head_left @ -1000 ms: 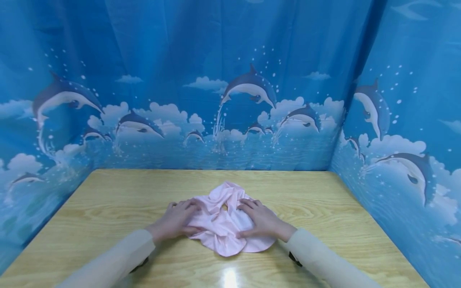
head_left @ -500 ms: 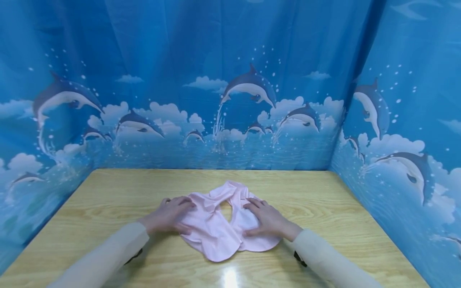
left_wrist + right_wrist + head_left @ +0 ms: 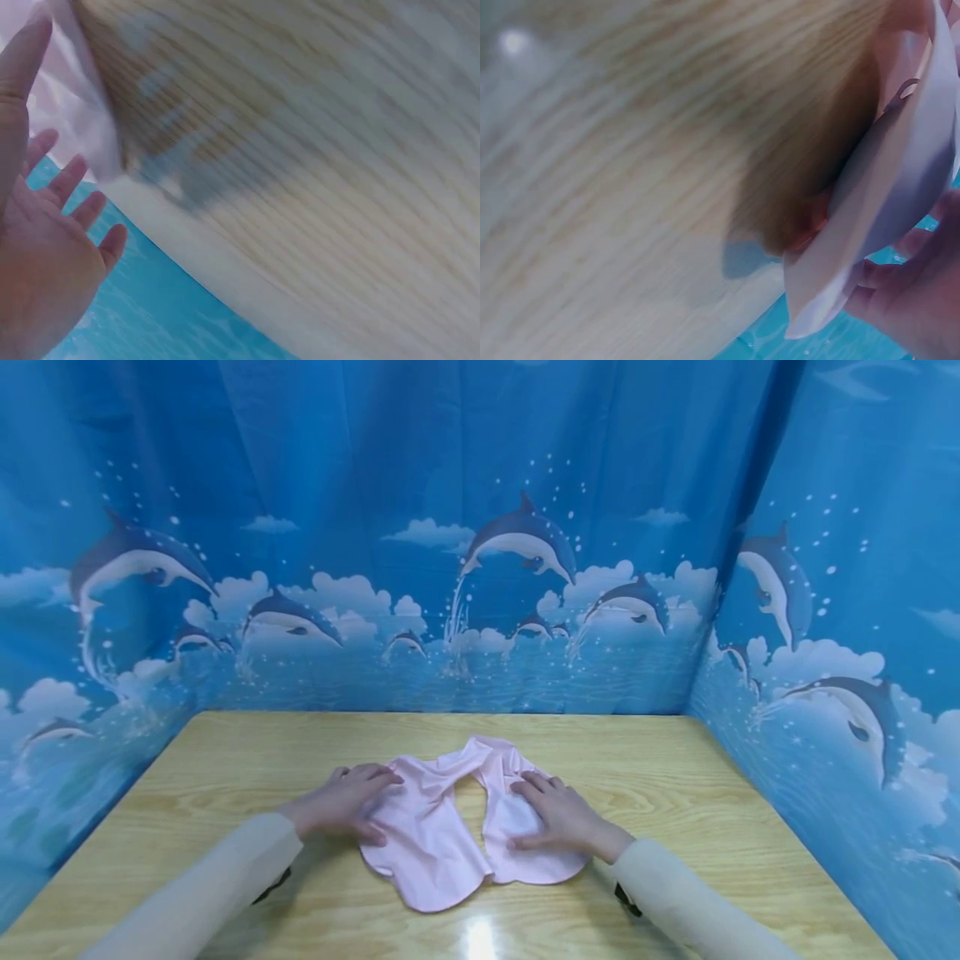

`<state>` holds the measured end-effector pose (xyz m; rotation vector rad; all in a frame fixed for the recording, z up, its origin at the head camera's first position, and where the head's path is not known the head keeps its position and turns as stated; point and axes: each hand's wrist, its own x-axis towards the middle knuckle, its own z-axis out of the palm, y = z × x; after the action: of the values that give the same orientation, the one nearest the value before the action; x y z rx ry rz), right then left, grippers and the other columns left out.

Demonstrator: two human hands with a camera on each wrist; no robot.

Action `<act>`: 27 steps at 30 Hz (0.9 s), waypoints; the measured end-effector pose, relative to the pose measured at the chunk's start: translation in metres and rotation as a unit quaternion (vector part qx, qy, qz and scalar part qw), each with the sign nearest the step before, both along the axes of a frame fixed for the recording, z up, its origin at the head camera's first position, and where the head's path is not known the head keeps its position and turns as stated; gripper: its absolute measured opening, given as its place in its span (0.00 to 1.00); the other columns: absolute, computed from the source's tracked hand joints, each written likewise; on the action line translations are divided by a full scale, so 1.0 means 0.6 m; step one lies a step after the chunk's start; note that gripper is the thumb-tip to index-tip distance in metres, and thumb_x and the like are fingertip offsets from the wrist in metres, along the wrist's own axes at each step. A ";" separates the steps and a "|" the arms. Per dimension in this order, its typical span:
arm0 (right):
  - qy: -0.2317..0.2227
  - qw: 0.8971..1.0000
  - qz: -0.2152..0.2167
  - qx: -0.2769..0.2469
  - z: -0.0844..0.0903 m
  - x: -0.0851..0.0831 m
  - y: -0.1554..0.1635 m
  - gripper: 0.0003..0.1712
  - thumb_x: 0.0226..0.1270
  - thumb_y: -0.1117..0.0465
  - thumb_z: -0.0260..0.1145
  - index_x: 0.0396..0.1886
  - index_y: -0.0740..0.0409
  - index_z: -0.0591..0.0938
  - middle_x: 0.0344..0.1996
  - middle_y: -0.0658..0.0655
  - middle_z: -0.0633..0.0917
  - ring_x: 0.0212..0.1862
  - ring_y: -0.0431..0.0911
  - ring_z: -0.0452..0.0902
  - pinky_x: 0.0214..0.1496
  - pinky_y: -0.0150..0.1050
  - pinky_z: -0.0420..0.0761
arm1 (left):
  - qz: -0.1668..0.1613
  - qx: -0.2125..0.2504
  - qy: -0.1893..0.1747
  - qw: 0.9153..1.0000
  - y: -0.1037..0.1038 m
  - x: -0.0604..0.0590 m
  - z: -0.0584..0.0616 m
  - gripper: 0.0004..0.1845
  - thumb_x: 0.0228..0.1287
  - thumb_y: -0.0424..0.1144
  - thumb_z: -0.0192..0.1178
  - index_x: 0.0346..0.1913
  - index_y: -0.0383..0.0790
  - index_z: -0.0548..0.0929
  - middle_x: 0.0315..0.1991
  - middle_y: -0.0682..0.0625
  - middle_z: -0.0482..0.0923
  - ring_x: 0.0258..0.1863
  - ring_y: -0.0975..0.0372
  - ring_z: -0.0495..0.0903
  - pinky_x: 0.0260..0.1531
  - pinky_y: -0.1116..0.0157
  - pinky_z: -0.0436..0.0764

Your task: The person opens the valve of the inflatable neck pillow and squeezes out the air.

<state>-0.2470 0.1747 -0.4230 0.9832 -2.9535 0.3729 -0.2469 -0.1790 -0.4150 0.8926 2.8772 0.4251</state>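
Observation:
A pale pink cloth piece with scalloped edges, shaped like a bib or collar [image 3: 431,860], lies spread on the table around a central slit. My left hand [image 3: 347,803] rests at its left edge with fingers loosely spread. In the left wrist view, the thumb [image 3: 22,56] overlaps the pink cloth [image 3: 82,120] and the other fingers are apart. On the right part of the cloth lies my right hand [image 3: 561,820], fingers spread over it. The right wrist view shows the cloth's raised edge [image 3: 900,202] with a small thin loop [image 3: 907,88]; it hides part of the fingers.
The wood-grain table [image 3: 675,777] extends around the cloth on all sides. A blue dolphin-print curtain [image 3: 360,510] hangs along its back, left and right sides. Light glares off the table [image 3: 480,935] near the front.
My left hand has moved left, drawing the cloth's left part outward. The central slit has widened and the bunched folds have flattened. My right hand has shifted slightly right.

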 end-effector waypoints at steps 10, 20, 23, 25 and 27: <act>0.045 0.996 0.079 0.013 0.003 0.000 -0.005 0.44 0.50 0.38 0.65 0.63 0.55 0.67 0.63 0.62 0.66 0.63 0.61 0.61 0.58 0.62 0.62 | 0.012 -0.007 0.031 0.999 0.058 0.036 0.000 0.49 0.40 0.69 0.61 0.62 0.40 0.67 0.61 0.41 0.66 0.62 0.43 0.61 0.57 0.38 0.55; 0.018 0.998 0.054 0.007 -0.001 -0.005 0.001 0.44 0.48 0.38 0.66 0.62 0.57 0.68 0.63 0.61 0.67 0.61 0.62 0.63 0.58 0.60 0.65 | -0.002 -0.048 0.063 0.997 0.054 0.030 -0.025 0.51 0.36 0.73 0.59 0.61 0.41 0.68 0.62 0.42 0.65 0.62 0.44 0.61 0.56 0.36 0.55; 0.018 0.998 0.053 0.004 -0.003 -0.006 0.004 0.44 0.48 0.38 0.66 0.61 0.58 0.68 0.64 0.62 0.66 0.62 0.62 0.63 0.59 0.59 0.64 | -0.019 -0.047 0.056 0.997 0.042 0.022 -0.025 0.50 0.37 0.71 0.61 0.62 0.42 0.67 0.62 0.42 0.64 0.63 0.43 0.59 0.56 0.35 0.54; 0.017 0.999 0.051 0.006 -0.005 -0.007 0.007 0.44 0.48 0.38 0.66 0.61 0.58 0.68 0.64 0.62 0.65 0.63 0.61 0.62 0.60 0.59 0.62 | -0.022 -0.048 0.048 0.997 0.033 0.018 -0.023 0.50 0.36 0.70 0.62 0.62 0.44 0.67 0.63 0.43 0.63 0.64 0.42 0.57 0.57 0.36 0.53; 0.010 0.999 0.050 0.007 -0.006 -0.007 0.009 0.45 0.48 0.37 0.66 0.62 0.57 0.67 0.65 0.62 0.64 0.64 0.61 0.60 0.62 0.60 0.60 | -0.021 -0.047 0.035 0.998 0.026 0.015 -0.022 0.50 0.36 0.69 0.64 0.63 0.44 0.66 0.64 0.44 0.62 0.65 0.42 0.55 0.58 0.36 0.51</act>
<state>-0.2510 0.1800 -0.4263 1.1318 -2.9013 0.3413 -0.2377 -0.1635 -0.4279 0.9696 2.9075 0.2563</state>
